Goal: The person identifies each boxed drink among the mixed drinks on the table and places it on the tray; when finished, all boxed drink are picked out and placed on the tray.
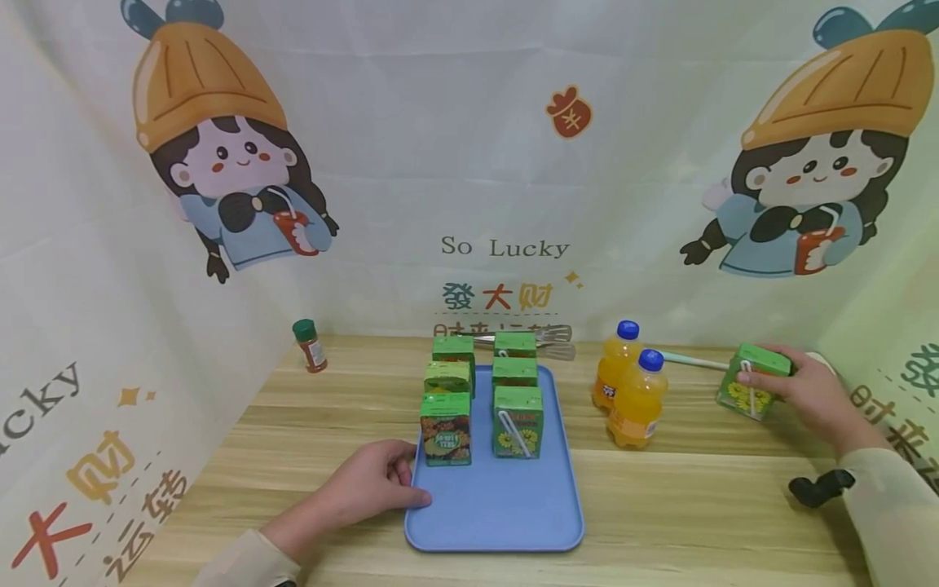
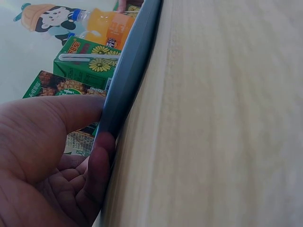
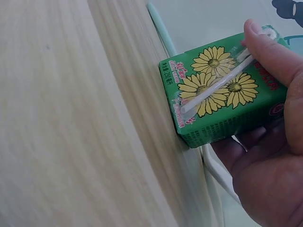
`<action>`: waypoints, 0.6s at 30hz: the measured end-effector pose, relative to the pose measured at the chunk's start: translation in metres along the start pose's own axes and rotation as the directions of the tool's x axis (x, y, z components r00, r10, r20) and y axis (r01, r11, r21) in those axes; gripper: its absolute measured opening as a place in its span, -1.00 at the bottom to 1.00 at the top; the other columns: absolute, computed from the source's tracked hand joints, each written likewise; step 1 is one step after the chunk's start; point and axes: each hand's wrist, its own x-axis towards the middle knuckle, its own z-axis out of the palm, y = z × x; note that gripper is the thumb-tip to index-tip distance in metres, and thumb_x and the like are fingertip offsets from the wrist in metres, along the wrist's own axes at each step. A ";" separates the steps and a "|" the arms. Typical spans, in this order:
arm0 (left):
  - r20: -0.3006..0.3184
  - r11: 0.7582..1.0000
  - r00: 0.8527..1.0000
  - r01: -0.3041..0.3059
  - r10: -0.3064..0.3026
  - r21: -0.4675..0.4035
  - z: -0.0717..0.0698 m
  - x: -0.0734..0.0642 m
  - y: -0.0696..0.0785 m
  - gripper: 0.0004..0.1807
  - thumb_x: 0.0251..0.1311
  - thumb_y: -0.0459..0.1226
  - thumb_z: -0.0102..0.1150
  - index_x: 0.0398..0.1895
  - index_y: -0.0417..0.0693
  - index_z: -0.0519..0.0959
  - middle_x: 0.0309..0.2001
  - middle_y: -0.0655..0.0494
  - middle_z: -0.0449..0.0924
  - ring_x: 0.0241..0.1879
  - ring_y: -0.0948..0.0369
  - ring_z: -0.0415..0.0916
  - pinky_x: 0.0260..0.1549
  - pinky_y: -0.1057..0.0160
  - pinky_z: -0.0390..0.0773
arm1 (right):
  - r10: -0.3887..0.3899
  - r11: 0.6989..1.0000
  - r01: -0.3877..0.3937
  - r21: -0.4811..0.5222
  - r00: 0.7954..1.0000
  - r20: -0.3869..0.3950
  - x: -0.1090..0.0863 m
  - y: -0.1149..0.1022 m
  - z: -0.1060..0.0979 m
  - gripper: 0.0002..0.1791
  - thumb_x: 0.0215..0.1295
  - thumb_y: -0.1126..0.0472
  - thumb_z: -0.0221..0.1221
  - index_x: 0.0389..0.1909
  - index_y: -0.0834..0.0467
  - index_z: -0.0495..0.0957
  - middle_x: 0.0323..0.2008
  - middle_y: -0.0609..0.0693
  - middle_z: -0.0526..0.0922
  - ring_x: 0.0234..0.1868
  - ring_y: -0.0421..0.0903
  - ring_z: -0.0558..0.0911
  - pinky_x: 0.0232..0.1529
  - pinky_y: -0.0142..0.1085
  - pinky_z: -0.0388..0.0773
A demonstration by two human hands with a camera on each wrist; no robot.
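Note:
My left hand (image 1: 374,483) grips the left rim of a blue tray (image 1: 506,522), with the thumb over the edge; the left wrist view shows the fingers curled against the tray's side (image 2: 128,71). Several green drink cartons stand on the tray in two rows, among them a front carton with pineapple pictures (image 1: 446,436) and one with yellow flowers and a straw (image 1: 519,428). Over at the right, my right hand (image 1: 814,399) holds another flower-printed drink carton (image 3: 213,87) between thumb and fingers, straw side showing. Whether this carton touches the table cannot be told.
Two orange drink bottles with blue caps (image 1: 637,408) stand between the tray and my right hand. A green-lidded spice jar (image 1: 310,346) is at the back left. Metal utensils (image 1: 553,334) lie behind the cartons, and a pale green handle (image 1: 697,359) lies behind the bottles.

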 end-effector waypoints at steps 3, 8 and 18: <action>-0.001 1.000 1.000 0.000 0.000 -0.006 0.000 0.000 0.000 -0.20 0.12 -0.19 0.74 0.30 -0.51 0.59 -0.34 0.11 0.62 -0.42 0.18 0.52 -0.47 0.31 0.50 | 0.014 0.998 -0.014 0.063 1.000 0.002 -0.001 -0.001 0.002 -0.15 0.58 -0.05 0.37 0.57 0.45 0.32 -0.07 -0.18 0.67 -0.18 -0.37 0.59 -0.21 -0.38 0.60; 0.000 1.000 1.000 0.002 -0.002 -0.011 0.001 -0.001 0.001 -0.20 0.12 -0.20 0.74 0.30 -0.52 0.58 -0.35 0.11 0.62 -0.42 0.18 0.52 -0.47 0.31 0.50 | 0.022 0.984 -0.021 0.175 1.000 -0.003 -0.001 0.001 0.006 -0.18 0.60 0.05 0.37 0.56 0.49 0.29 -0.18 -0.43 0.64 -0.18 -0.41 0.62 -0.19 -0.43 0.63; -0.001 1.000 1.000 0.009 -0.009 -0.006 0.000 -0.001 0.000 -0.18 0.13 -0.17 0.74 0.32 -0.51 0.58 -0.35 0.11 0.62 -0.42 0.18 0.52 -0.48 0.31 0.49 | 0.016 0.914 -0.007 0.406 1.000 -0.019 -0.001 0.003 0.013 -0.59 0.58 0.27 0.36 0.01 -0.41 0.61 -0.19 -0.46 0.71 -0.16 -0.41 0.67 -0.17 -0.47 0.65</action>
